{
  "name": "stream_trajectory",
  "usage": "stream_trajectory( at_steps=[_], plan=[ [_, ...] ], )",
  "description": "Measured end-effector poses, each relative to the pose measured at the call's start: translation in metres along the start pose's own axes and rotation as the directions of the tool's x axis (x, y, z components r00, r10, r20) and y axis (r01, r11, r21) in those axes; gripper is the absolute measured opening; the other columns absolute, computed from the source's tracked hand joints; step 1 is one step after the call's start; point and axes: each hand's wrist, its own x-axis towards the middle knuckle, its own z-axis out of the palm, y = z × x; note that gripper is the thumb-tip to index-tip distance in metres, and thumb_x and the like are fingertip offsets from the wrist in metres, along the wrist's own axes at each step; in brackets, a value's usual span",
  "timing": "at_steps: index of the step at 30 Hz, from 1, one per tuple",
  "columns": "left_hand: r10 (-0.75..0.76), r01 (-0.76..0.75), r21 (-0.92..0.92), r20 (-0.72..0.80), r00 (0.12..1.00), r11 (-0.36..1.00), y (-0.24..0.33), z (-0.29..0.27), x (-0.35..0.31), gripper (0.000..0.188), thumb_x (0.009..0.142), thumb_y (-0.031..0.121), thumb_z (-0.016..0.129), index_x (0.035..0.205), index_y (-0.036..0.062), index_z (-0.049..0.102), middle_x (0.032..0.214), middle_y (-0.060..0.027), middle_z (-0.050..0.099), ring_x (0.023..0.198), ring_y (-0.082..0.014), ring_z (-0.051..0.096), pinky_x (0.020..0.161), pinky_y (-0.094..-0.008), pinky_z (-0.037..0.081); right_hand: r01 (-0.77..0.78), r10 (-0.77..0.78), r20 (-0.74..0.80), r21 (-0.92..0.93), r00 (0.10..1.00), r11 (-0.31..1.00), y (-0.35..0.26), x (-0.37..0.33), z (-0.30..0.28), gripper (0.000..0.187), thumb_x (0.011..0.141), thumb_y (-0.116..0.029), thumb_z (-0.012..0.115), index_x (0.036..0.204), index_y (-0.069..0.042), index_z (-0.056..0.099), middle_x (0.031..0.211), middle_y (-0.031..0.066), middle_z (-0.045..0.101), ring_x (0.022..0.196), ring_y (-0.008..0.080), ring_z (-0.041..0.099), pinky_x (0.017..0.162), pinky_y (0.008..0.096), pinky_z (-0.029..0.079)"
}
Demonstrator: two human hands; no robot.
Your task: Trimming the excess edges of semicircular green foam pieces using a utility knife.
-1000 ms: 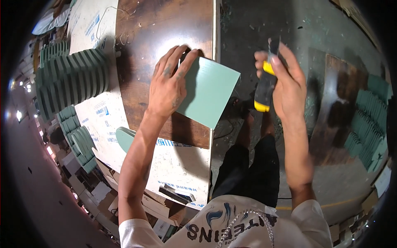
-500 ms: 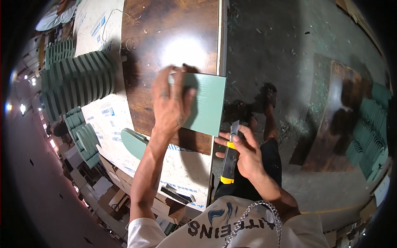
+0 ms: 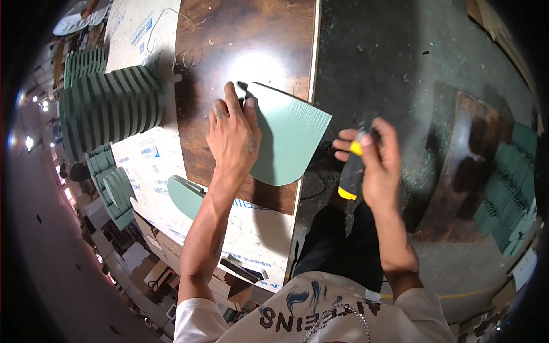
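Observation:
A pale green flat board (image 3: 291, 134) lies on the brown wood-grain panel, its right part jutting past the table edge. Its lower right corner is rounded, while the upper right one is pointed. My left hand (image 3: 231, 137) grips the board's left side, thumb against it and fingers bent downward. Something dark shows by those fingertips; I cannot make out what it is. Off the table to the right, my right hand (image 3: 380, 163) is closed around a black and yellow utility knife (image 3: 353, 171). Blur hides its blade end.
A row of green slats (image 3: 114, 106) stands at the left of the table, with more green pieces (image 3: 117, 186) nearer. A rounded green piece (image 3: 186, 197) lies beside my left forearm. Across the floor, green pieces (image 3: 509, 188) are stacked on another brown board (image 3: 457, 194).
The green board has turned, bringing a rounded corner to the lower right. My right hand has moved right and up with the utility knife, away from the board.

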Motion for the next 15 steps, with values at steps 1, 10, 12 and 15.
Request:
stream_trajectory(
  at_steps=[1,10,12,15],
  plan=[
    [0.278,-0.268,0.073,-0.256,0.926,0.961,-0.022,0.015,0.004,0.060,0.109,0.043,0.039,0.156,0.0070,0.032,0.123,-0.0290,0.055,0.118,-0.0403,0.053,0.094,-0.0551,0.047,-0.010,0.011,0.053,-0.023,0.999,1.000,0.009,-0.007,0.007,0.036,0.109,-0.018,0.050,0.140,-0.004,0.042,0.116,0.0213,0.069,0.101,0.0288,0.072,0.084,0.0374,0.062],
    [0.494,-0.574,-0.037,-0.466,0.734,0.818,-0.007,0.044,0.006,0.049,0.109,0.042,0.041,0.148,0.0151,0.052,0.157,-0.0205,0.037,0.146,-0.0412,0.034,0.119,-0.0569,0.024,0.609,-0.622,0.174,-0.517,0.763,0.602,0.024,0.052,0.013,0.027,0.099,0.000,0.061,0.125,-0.002,0.069,0.105,0.0149,0.073,0.091,0.0212,0.073,0.076,0.0302,0.057],
    [0.405,-0.510,-0.100,-0.486,0.774,0.854,0.003,0.045,0.002,0.045,0.105,0.033,0.050,0.146,0.0148,0.051,0.156,-0.0209,0.038,0.146,-0.0397,0.034,0.119,-0.0577,0.024,0.661,-0.671,0.214,-0.530,0.710,0.530,0.017,0.066,0.015,0.029,0.098,0.000,0.062,0.125,-0.006,0.071,0.100,0.0130,0.074,0.085,0.0216,0.072,0.072,0.0307,0.056],
    [0.391,-0.492,-0.103,-0.476,0.787,0.865,0.004,0.041,0.002,0.044,0.106,0.033,0.049,0.145,0.0144,0.050,0.154,-0.0218,0.038,0.146,-0.0398,0.034,0.118,-0.0591,0.024,0.719,-0.682,0.321,-0.537,0.657,0.441,0.007,0.082,0.020,0.029,0.097,0.001,0.063,0.123,-0.007,0.072,0.097,0.0118,0.073,0.081,0.0200,0.070,0.068,0.0306,0.054]
  ],
)
